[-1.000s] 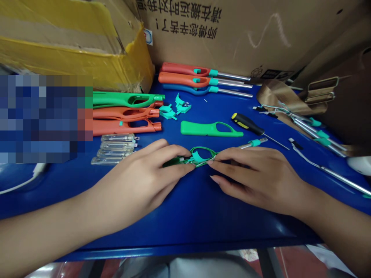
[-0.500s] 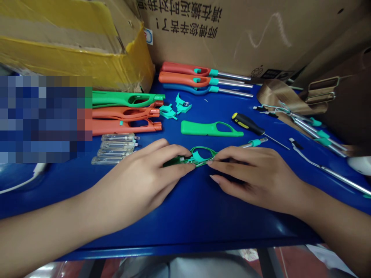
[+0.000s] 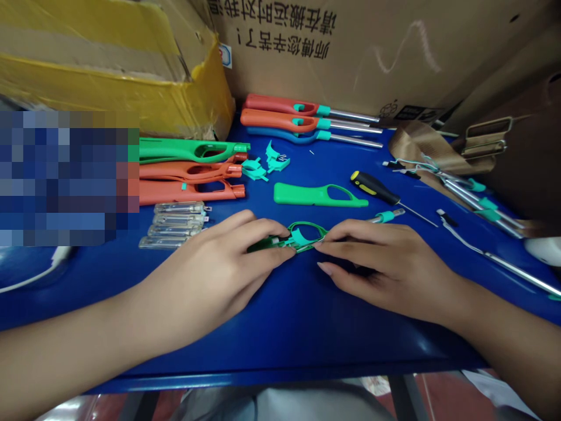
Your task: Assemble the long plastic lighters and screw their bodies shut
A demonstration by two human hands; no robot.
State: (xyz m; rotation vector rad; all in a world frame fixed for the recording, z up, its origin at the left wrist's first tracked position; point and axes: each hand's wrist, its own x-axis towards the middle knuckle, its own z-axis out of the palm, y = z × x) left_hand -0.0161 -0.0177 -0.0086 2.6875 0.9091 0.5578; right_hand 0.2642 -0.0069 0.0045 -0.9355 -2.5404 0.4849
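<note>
A green lighter shell (image 3: pixel 302 237) with a teal trigger and a metal tube lies on the blue table (image 3: pixel 280 327) between my hands. My left hand (image 3: pixel 219 275) covers its handle end, fingers closed on it. My right hand (image 3: pixel 385 266) pinches the shell's front end by the trigger loop, and the metal tube runs out behind its fingers. A matching green shell half (image 3: pixel 318 195) lies just beyond, with a black and yellow screwdriver (image 3: pixel 379 190) to its right.
Finished red and blue lighters (image 3: pixel 302 120) line the back by cardboard boxes (image 3: pixel 350 47). Green and orange shell halves (image 3: pixel 188 169) and clear fuel tanks (image 3: pixel 175 225) sit left. Teal triggers (image 3: pixel 267 162) lie mid-table. Metal tubes with wires (image 3: pixel 464 190) lie right.
</note>
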